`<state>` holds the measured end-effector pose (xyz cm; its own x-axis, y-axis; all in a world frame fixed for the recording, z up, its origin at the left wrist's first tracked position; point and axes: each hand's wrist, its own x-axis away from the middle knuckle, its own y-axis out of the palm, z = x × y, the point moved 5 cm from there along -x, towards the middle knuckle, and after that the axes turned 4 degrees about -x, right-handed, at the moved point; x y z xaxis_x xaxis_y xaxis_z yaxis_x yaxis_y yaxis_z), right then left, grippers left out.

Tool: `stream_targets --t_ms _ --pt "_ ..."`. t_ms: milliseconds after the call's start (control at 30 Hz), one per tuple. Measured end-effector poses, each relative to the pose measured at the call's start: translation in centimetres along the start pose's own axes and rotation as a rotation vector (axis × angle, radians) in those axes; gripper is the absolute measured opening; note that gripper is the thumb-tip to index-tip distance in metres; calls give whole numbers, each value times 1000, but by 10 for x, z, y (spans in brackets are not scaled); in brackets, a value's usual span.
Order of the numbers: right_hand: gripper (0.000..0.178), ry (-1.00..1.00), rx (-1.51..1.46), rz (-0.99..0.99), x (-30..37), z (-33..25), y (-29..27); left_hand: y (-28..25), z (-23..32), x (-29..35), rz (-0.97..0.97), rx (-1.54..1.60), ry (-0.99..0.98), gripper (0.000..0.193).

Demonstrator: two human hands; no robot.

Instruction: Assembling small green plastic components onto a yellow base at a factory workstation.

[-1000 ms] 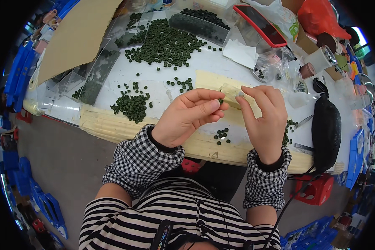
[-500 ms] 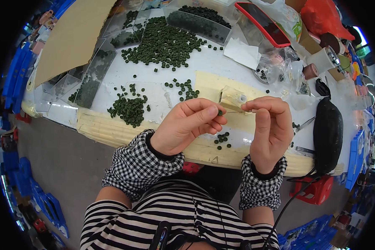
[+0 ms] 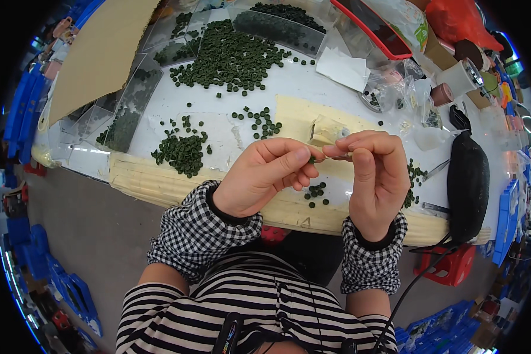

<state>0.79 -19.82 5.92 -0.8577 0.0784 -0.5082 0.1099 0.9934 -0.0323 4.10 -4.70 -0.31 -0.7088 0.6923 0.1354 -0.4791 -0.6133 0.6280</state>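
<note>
Between thumb and fingertips, my left hand (image 3: 259, 177) pinches a small dark green bead (image 3: 312, 160). Opposite it, my right hand (image 3: 379, 183) is closed on a thin needle-like wire (image 3: 331, 157), which reaches to the bead; whether it passes through the hole is too small to tell. Below the hands lie several loose green beads (image 3: 316, 192). Left of my left hand there is a small heap of beads (image 3: 182, 154), with a few more scattered (image 3: 264, 125) beyond it. Another bead group (image 3: 416, 177) shows beside my right hand.
A large bead pile (image 3: 227, 59) spreads at the back, near clear trays (image 3: 277, 32) of beads. Cardboard (image 3: 94, 53) leans at the left. A red-cased phone (image 3: 374, 29), a thread spool (image 3: 454, 82), tweezers (image 3: 436, 169) and a black cloth-like bundle (image 3: 468, 177) are at the right.
My right hand has moved slightly left and up, bringing its fingertips closer to the bead in my left hand. My left hand has barely shifted.
</note>
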Motion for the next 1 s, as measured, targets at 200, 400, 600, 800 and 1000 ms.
stream_targets --t_ms 200,400,600,800,1000 --pt "11 11 -4 -12 -1 0 1 0 -1 0 17 -4 -4 27" --pt "10 20 -2 -7 0 1 1 -2 -1 -1 -37 47 14 27" --pt "10 28 -21 -5 0 3 1 -3 -1 -1 -33 48 16 27" --pt "10 -11 45 173 0 1 -10 -1 1 -1 14 -51 16 26" --pt "6 -198 738 210 -9 -2 -23 -3 7 1 173 -170 160 20"
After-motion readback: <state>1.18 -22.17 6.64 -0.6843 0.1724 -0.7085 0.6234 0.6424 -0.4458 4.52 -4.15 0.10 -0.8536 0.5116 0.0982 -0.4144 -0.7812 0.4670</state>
